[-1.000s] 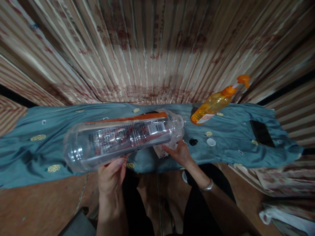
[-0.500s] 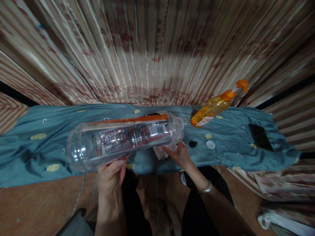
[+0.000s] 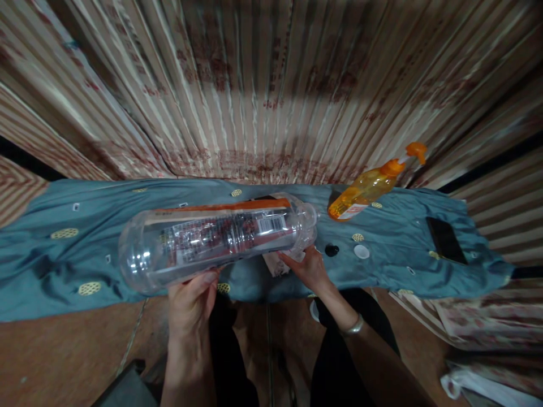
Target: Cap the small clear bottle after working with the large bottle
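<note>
I hold a large clear plastic bottle (image 3: 216, 240) on its side above a blue-green cloth (image 3: 63, 249). It has a printed label with a barcode and an orange strip along its top. My left hand (image 3: 193, 302) grips the bottle from below, near its middle. My right hand (image 3: 309, 267) is at the bottle's neck end, fingers on a crumpled whitish piece (image 3: 275, 263) beneath the mouth. Whether that hand grips the neck itself is hidden.
An orange pump bottle (image 3: 368, 186) stands tilted at the back right. A black cap (image 3: 331, 249) and a white cap (image 3: 361, 251) lie beside my right hand. A black phone (image 3: 445, 239) rests on the cloth's right end. Striped curtains (image 3: 263, 90) hang behind.
The bottle has shifted slightly to the right and the view has tilted a little. Both hands keep the same hold.
</note>
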Available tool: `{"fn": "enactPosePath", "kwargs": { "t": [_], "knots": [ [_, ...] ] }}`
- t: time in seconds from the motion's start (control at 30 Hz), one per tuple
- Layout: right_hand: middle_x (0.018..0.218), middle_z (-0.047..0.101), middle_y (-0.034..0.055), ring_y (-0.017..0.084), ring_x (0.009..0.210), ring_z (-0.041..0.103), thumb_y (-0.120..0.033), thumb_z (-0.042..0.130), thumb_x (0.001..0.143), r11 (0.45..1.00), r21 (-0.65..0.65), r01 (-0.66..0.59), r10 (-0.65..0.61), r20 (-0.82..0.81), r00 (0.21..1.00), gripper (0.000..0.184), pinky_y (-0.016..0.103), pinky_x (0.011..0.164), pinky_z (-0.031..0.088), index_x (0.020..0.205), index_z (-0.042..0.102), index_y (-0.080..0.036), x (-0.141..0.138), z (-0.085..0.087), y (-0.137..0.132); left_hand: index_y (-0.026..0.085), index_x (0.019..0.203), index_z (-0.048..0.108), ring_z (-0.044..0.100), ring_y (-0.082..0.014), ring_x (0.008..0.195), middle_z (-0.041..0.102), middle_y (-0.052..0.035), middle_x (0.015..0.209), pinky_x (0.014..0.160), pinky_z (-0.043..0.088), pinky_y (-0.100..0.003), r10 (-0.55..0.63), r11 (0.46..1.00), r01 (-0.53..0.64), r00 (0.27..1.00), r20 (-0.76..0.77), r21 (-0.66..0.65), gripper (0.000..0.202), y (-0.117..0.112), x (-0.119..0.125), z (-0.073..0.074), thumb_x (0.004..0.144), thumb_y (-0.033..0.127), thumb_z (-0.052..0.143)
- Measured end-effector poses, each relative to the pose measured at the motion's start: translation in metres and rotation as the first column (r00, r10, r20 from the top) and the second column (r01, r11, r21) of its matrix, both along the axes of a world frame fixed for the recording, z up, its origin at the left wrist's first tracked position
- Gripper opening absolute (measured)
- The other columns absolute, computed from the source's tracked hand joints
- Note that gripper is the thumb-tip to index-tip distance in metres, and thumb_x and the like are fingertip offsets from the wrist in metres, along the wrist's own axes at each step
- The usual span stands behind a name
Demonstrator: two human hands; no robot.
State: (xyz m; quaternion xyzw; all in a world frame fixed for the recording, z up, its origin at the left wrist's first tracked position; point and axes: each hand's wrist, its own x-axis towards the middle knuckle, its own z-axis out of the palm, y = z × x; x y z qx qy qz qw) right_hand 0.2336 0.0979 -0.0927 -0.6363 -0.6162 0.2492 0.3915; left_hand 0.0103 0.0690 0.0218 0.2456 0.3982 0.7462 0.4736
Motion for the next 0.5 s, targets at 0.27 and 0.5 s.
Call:
{"fn": "enactPosePath", "kwargs": {
  "t": [0.27,0.5],
  "knots": [
    [0.102,0.077,0.0138,0.035,0.094,0.075,-0.057,0.073,0.075,1.0,0.004,-0.021,0.021,-0.019,1.0,0.065,0.046,0.076,0.061,0.126,0.058,-0.018,-0.0008,0.0046,0.0002,0.024,0.104,0.072,0.071,-0.0349,0.102,0.077,-0.0071,0.096,0.085,0.062,-0.048,0.014,1.0,-0.014,1.0,-0.018,0.006,0.075,0.0011,0.0025,0.0038,0.035,0.034,0.097],
    [0.1,0.077,0.0132,0.034,0.092,0.075,-0.058,0.071,0.076,1.0,0.002,-0.029,0.029,0.007,1.0,0.066,0.045,0.075,0.061,0.126,0.058,-0.017,0.0002,0.0026,0.0006,0.024,0.106,0.072,0.07,-0.0344,0.107,0.077,-0.0063,0.097,0.089,0.061,-0.048,-0.017,1.0,0.017,1.0,0.005,0.011,0.072,0.0006,0.0053,0.0035,0.038,0.033,0.095]
  ]
}}
